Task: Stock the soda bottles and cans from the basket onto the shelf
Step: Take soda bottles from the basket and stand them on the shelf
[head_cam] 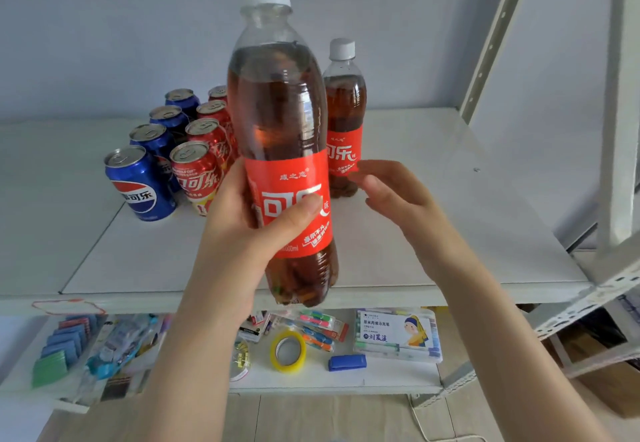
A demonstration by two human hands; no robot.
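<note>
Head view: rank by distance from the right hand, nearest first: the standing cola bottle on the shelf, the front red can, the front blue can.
1. Standing clear plastic cola bottle with red label, just behind the right hand.
2. Front red metal can, left of the held bottle.
3. Front blue metal can, farthest left.

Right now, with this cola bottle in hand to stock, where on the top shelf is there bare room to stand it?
Bare: the wide stretch of shelf right of the standing bottle, up to the post; also the front strip before the cans. Crowded: the cans, packed in two rows left of that bottle.
</note>
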